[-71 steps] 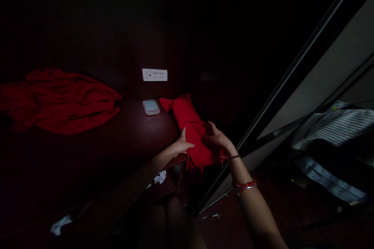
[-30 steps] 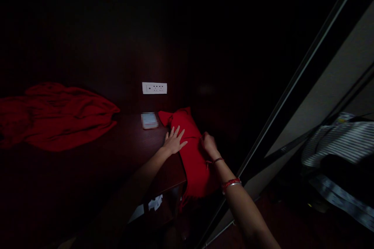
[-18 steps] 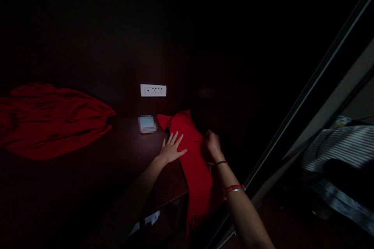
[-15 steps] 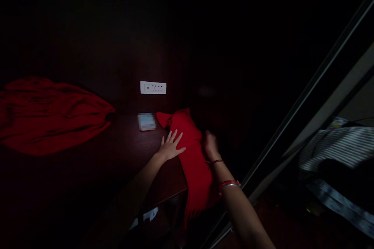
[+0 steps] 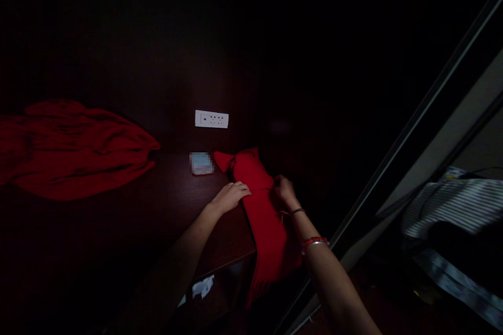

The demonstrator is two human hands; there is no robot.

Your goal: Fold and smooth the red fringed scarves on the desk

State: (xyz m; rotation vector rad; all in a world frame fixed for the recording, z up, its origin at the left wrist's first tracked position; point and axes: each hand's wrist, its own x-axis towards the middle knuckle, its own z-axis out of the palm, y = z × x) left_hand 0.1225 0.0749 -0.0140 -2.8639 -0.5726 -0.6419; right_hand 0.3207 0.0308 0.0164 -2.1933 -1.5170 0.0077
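Observation:
A red scarf (image 5: 271, 225) with a fringed end lies over a dark wooden tabletop, and that end hangs down past the front edge. My left hand (image 5: 231, 196), with a ring on one finger, has its fingers bent together around the scarf's left edge. On the opposite edge, my right hand (image 5: 285, 191) is closed on the cloth, its fingertips partly lost in shadow. The scarf's far end is bunched, with a corner sticking out to the left.
A pale blue, blurred-out packet (image 5: 201, 163) lies left of the scarf on the tabletop (image 5: 176, 183). A white power socket (image 5: 211, 119) is behind it. Another red cloth (image 5: 86, 152) is at left. Striped fabric (image 5: 459, 204) lies beyond a slanted frame at right.
My left hand's fingers were spread flat over the scarf; they are now drawn together at its left edge. My right hand stays at the right edge. The view has shifted slightly.

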